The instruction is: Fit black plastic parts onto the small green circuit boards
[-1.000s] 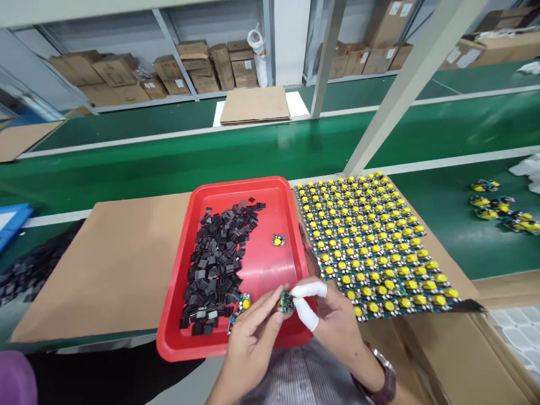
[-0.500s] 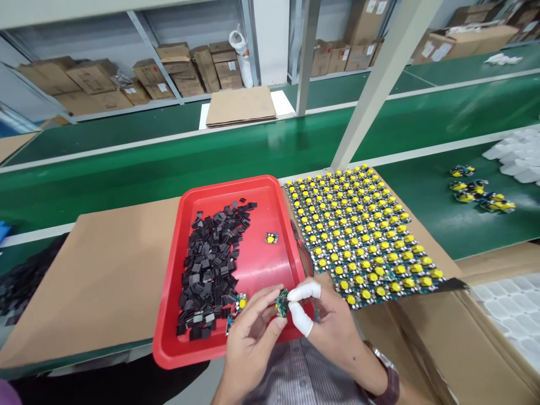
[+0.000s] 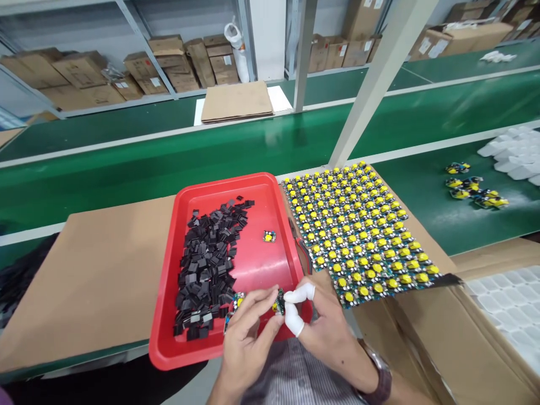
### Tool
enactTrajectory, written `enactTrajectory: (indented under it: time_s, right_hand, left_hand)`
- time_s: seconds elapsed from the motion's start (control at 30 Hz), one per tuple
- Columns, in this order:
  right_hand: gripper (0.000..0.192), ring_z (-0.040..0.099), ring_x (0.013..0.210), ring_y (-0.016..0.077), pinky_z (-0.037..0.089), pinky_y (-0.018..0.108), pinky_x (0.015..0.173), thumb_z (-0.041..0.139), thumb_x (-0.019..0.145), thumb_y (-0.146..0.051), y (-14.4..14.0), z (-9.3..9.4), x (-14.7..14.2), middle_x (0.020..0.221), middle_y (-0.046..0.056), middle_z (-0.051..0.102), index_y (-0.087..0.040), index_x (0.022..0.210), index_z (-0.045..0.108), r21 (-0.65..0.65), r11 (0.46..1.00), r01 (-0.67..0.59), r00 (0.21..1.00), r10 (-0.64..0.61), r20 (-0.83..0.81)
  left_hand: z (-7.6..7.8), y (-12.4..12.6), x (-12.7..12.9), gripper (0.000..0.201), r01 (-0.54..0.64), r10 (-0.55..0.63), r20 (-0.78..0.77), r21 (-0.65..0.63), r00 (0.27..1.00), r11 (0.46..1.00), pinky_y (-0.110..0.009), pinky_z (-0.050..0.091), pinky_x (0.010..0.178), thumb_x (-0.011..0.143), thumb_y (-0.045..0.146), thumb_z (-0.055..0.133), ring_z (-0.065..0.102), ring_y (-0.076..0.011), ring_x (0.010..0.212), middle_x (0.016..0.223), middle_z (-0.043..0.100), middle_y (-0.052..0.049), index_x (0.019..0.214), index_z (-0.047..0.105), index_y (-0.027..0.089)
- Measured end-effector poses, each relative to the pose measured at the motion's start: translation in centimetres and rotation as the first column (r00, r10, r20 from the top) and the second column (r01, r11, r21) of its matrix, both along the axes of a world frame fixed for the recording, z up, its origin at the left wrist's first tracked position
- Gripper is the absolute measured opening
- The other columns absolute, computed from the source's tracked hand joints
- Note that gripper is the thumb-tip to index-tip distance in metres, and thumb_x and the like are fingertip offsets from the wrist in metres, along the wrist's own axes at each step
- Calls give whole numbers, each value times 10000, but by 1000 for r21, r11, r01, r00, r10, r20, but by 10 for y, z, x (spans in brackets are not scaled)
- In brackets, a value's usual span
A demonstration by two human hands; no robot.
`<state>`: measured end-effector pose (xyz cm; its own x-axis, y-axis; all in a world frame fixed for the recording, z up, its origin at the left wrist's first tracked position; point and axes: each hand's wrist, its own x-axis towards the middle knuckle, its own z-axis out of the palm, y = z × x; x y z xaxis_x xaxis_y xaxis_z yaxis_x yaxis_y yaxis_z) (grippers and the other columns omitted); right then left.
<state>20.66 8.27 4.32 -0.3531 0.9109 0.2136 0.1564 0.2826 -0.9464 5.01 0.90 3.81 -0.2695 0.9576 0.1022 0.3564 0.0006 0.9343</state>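
Observation:
Over the near right part of the red tray, a small green circuit board with a yellow component is held on edge. My left hand pinches it between thumb and fingers. From the right, my right hand, with white finger cots on thumb and forefinger, closes its fingertips on the board's edge; any small part between them is too small to make out. Black plastic pieces are heaped in the tray's left half. One board lies alone in the tray, and another is partly covered by my left hand.
Rows of yellow-topped boards cover a cardboard sheet right of the tray. Bare cardboard lies to the left. A slanted post rises behind the rows. More boards and white trays sit on the right bench.
The board between my hands has turned more edge-on to the camera. Both hands stay together near the tray's front edge; the view has shifted slightly.

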Motion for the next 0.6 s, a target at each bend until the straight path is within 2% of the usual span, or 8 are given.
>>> enactTrajectory:
  time_s: [0.1,0.17,0.23,0.3,0.37,0.47,0.6]
  right_hand:
    - [95,652,685,154,555,265,646,633,832,-133,4,-2,-2,774,-4,673,-227,824,622,-167,986,-3,997,-10,-74]
    - [69,683,683,161,583,266,645,648,811,-153,7,-5,-3,768,2,700,-220,808,635,-302,951,-59,989,14,-147]
    - [43,701,662,163,601,265,629,655,809,-170,9,-7,-3,752,5,711,-213,813,651,-382,918,-104,979,28,-200]
    - [44,707,673,163,606,265,637,652,830,-171,10,-6,-1,765,10,720,-212,831,668,-363,928,-83,983,15,-185]
    - [89,708,740,163,605,274,696,641,864,-152,9,-3,2,822,18,733,-221,879,694,-258,964,-63,992,32,-123]
    - [179,708,853,170,604,293,789,639,895,-123,9,1,7,945,33,751,-246,992,727,-140,980,-141,988,131,-78]
    - [180,712,836,168,595,280,752,658,904,-135,13,1,10,939,28,764,-255,998,753,-149,975,-162,985,150,-86]
  left_hand:
    - [1,1,1,378,-7,6,14,16,1000,1000,-324,641,895,888,208,755,756,-208,995,1122,758,-60,1240,760,346]
    - [0,1,1,387,-5,5,21,26,1000,1000,-335,638,903,883,195,759,753,-210,990,1115,753,-61,1240,760,345]
    - [-2,1,2,383,2,-3,40,28,999,1000,-345,634,910,880,187,762,746,-217,1009,1120,748,-69,1233,764,336]
    - [-5,2,3,367,0,-2,95,20,995,1000,-349,633,907,879,182,764,740,-226,1031,1129,739,-77,1215,771,327]
    - [-6,3,3,358,-9,8,186,7,983,1000,-356,636,902,878,177,763,739,-233,1046,1137,722,-79,1205,773,324]
    - [-4,6,4,363,-18,18,286,-4,958,1000,-333,639,893,870,167,771,742,-224,1041,1136,708,-77,1197,778,324]
    - [-1,8,3,360,-7,11,309,-12,951,1000,-307,640,873,853,162,788,745,-216,1025,1127,724,-78,1176,790,321]
